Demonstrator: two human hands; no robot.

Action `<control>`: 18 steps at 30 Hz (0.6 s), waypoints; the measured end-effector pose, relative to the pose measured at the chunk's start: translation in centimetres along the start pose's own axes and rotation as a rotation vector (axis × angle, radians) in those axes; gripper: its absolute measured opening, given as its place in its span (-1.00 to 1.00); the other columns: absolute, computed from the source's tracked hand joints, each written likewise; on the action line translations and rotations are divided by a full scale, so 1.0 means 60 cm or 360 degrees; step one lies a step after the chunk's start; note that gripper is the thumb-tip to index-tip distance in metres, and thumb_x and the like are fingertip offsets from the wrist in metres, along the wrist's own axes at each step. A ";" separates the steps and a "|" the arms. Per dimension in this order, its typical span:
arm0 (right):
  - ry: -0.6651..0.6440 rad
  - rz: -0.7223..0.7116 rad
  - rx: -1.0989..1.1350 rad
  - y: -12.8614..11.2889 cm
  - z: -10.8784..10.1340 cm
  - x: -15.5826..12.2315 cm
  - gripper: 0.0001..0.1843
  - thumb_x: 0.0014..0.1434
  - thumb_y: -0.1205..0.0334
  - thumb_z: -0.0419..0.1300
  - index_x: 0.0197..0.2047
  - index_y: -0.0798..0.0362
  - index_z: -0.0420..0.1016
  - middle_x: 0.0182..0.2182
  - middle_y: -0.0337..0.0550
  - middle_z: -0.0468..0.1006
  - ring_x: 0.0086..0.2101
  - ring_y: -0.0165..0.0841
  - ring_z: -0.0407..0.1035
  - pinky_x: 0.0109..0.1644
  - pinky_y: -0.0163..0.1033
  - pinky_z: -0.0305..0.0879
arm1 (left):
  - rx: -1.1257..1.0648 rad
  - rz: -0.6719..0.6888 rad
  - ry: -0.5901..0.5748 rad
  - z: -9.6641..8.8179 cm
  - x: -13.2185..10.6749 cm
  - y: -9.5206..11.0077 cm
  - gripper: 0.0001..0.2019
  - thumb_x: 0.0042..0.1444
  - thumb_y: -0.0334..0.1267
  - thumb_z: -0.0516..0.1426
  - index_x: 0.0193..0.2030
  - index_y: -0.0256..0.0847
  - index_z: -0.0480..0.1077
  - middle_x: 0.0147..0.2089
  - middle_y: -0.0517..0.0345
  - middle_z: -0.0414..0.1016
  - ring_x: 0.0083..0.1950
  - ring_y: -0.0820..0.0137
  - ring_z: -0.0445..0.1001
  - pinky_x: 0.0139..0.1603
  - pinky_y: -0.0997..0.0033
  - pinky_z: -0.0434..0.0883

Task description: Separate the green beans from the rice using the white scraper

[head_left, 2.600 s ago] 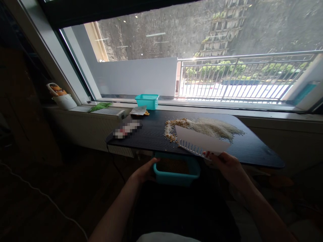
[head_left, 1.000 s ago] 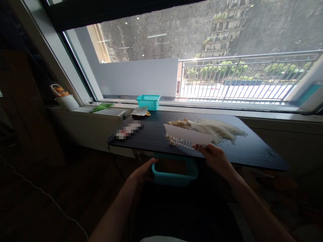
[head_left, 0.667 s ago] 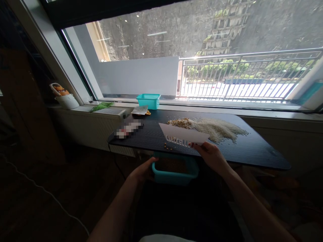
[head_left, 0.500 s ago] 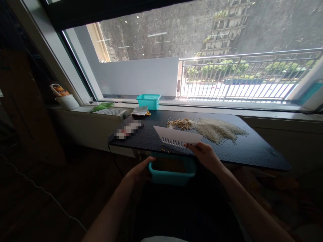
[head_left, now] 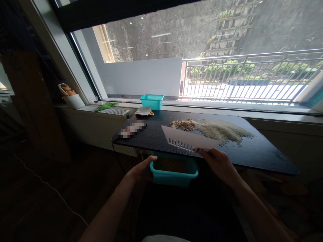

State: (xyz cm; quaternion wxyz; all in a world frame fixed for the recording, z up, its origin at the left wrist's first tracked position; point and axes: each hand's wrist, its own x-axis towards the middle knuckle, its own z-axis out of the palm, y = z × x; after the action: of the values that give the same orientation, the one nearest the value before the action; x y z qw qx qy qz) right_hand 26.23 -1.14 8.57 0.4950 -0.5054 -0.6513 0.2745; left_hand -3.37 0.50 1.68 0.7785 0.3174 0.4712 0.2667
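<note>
At seven o'clock, low in our view, our left hand [head_left: 142,169] is clamped on the side of a teal plastic tub, rectangular with rounded corners [head_left: 174,179], its thumb over the rim; the tub sits at six o'clock, just below the near edge of a dark, wood-grained counter [head_left: 270,154], with dim brownish kernels inside. At four o'clock our right hand [head_left: 217,162] has its grip closed on a thin, flat, white sheet with a row of slots [head_left: 188,137]. The sheet tilts over the counter, slotted edge towards us; whether it touches the surface, we cannot tell. Beyond it, towards three o'clock, small yellow-brown kernels [head_left: 185,124] adjoin a wide spread of white grains [head_left: 218,129]. We judge the step in hand to be working the slotted edge near those kernels; the next move probably calls for a low, level edge and the tub held close beneath.
</note>
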 end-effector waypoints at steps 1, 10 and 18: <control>0.0093 0.0025 -0.0029 0.006 -0.012 -0.001 -0.58 0.01 -0.08 0.21 -0.22 0.08 0.60 -0.29 -0.11 0.64 -0.22 -0.16 0.48 -0.09 -0.09 0.39 | 0.0011 0.0006 -0.0005 0.008 0.006 -0.002 -0.47 -0.11 0.12 0.16 -0.09 -0.23 0.39 -0.25 0.06 0.50 -0.21 0.22 0.47 -0.18 0.14 0.45; 0.0275 0.0179 -0.0178 0.034 -0.052 0.000 -0.64 0.00 -0.05 0.20 -0.32 0.07 0.59 -0.40 -0.13 0.63 -0.32 -0.18 0.49 -0.19 -0.12 0.40 | 0.0084 0.0037 0.0106 0.034 0.052 -0.024 -0.35 -0.23 0.13 0.23 -0.01 -0.20 0.34 -0.17 0.01 0.49 -0.15 0.16 0.46 -0.24 0.12 0.47; 0.0239 0.0152 -0.0196 0.040 -0.042 -0.002 -0.61 -0.01 -0.06 0.19 -0.29 0.09 0.60 -0.40 -0.13 0.64 -0.30 -0.16 0.49 -0.20 -0.12 0.39 | 0.0030 0.0048 0.0118 0.023 0.045 -0.031 -0.43 -0.16 0.10 0.20 -0.02 -0.18 0.37 -0.08 0.01 0.49 -0.08 0.14 0.46 -0.23 0.11 0.49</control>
State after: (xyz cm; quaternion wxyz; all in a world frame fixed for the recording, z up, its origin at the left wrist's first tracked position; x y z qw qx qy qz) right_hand 29.47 -0.78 7.39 0.4968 -0.5844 -0.6033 0.2186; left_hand -0.78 0.86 -0.74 0.7534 0.3216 0.4973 0.2857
